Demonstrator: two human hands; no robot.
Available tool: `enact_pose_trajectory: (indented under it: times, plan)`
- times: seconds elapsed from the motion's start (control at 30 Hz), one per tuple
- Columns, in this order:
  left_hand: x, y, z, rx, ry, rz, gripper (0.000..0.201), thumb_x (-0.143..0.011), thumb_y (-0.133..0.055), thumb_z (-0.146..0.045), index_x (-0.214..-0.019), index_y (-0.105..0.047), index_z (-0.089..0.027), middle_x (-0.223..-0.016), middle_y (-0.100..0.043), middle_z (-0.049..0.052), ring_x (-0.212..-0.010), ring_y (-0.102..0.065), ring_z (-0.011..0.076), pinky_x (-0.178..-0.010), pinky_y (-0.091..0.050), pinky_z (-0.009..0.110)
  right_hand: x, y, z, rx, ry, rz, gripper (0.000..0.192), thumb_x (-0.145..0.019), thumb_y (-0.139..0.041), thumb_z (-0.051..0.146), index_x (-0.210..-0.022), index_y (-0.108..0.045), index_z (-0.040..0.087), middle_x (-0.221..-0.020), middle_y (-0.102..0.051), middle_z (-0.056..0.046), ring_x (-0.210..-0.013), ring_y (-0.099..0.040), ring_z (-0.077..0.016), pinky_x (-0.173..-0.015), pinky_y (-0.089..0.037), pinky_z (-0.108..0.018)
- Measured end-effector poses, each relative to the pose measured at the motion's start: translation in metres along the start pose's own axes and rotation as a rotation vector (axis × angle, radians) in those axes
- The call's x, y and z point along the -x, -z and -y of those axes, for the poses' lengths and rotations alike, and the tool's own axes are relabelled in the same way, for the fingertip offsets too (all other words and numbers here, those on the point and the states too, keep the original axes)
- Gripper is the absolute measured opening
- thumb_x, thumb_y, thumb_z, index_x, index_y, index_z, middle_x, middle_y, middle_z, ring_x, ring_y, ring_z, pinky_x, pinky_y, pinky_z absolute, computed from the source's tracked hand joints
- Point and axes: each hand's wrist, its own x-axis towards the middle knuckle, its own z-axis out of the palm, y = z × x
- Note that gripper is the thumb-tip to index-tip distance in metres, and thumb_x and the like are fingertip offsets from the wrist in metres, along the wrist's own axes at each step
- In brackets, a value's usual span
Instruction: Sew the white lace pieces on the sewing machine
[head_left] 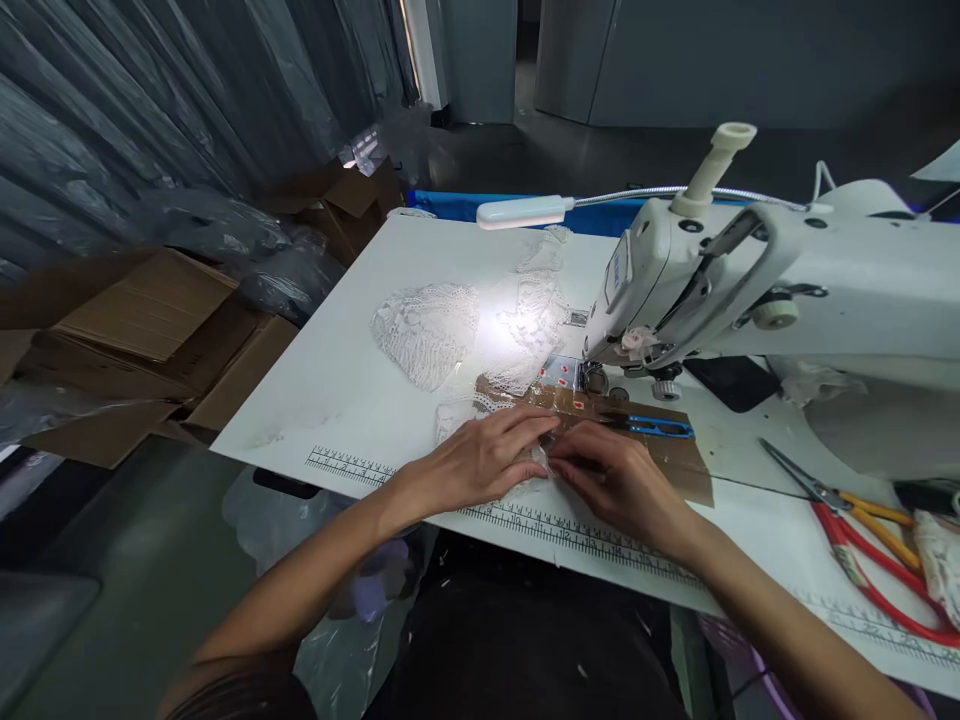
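My left hand [480, 458] lies flat, fingers together, pressing a piece of white lace [480, 405] onto the white table [337, 390] near its front edge. My right hand [611, 478] rests beside it, fingertips pinching the same lace where the two hands meet. More white lace [427, 330] lies spread beyond the hands under the lamp light. A white sewing machine [750, 290] stands to the right; its needle area [592, 378] is just past my fingers. Blue thread snips [660, 428] lie on a brown cardboard strip [675, 450] next to my right hand.
Red-handled scissors [862, 560] lie at the right of the table. A ruler scale [570, 530] is printed along the front edge. A gooseneck lamp [525, 211] hangs over the lace. Open cardboard boxes [150, 320] and plastic bags fill the floor to the left.
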Motion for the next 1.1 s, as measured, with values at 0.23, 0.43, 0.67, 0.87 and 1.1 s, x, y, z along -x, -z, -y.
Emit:
enact_pose_trajectory:
  times: [0.23,0.43,0.67,0.87,1.1]
  plan:
    - [-0.005,0.000,0.000,0.050,-0.010,0.067,0.025,-0.097,-0.050,-0.025,-0.080,-0.064,-0.013,-0.071,-0.058,0.001,-0.061,-0.053,0.0086,-0.054,-0.042,0.019,0.002,-0.019,0.006,-0.519,-0.201,-0.146,0.019,-0.089,-0.059,0.037,-0.079,-0.058,0.021,-0.079,-0.061,-0.001,-0.067,-0.054,-0.0131,-0.063,-0.043,-0.027]
    - [0.011,0.024,-0.013,-0.025,-0.074,0.109,0.023,-0.096,-0.051,-0.022,-0.077,-0.063,-0.014,-0.067,-0.054,0.000,-0.058,-0.050,0.0086,-0.052,-0.039,0.021,0.004,-0.048,0.021,-0.982,-0.320,-0.194,0.028,-0.086,-0.063,0.044,-0.076,-0.053,0.020,-0.066,-0.055,0.002,-0.060,-0.048,-0.0120,-0.060,-0.039,-0.026]
    - [0.007,0.060,-0.030,-0.268,-0.224,0.186,0.027,-0.096,-0.047,-0.015,-0.071,-0.057,-0.015,-0.063,-0.045,-0.002,-0.054,-0.037,0.0088,-0.046,-0.030,0.025,0.007,-0.042,0.038,-1.318,-0.346,-0.097,0.027,-0.082,-0.071,0.035,-0.074,-0.050,0.020,-0.068,-0.056,0.003,-0.057,-0.043,-0.0092,-0.061,-0.032,-0.026]
    - [-0.003,0.076,-0.038,-0.310,-0.286,0.331,0.022,-0.093,-0.047,-0.009,-0.076,-0.059,-0.016,-0.066,-0.048,-0.001,-0.056,-0.040,0.0106,-0.049,-0.032,0.026,0.013,-0.034,0.047,-1.487,-0.330,-0.001,0.021,-0.084,-0.069,0.024,-0.074,-0.051,0.018,-0.070,-0.058,0.002,-0.052,-0.040,-0.0046,-0.062,-0.031,-0.024]
    - [0.010,0.106,-0.007,-0.186,0.055,0.296,0.020,-0.097,-0.045,-0.017,-0.088,-0.063,-0.015,-0.068,-0.056,0.000,-0.055,-0.050,0.0088,-0.048,-0.035,0.020,0.050,0.003,0.052,-1.535,-0.351,0.196,0.023,-0.086,-0.066,0.027,-0.077,-0.046,0.021,-0.066,-0.059,0.002,-0.042,-0.032,-0.0035,-0.044,-0.024,-0.020]
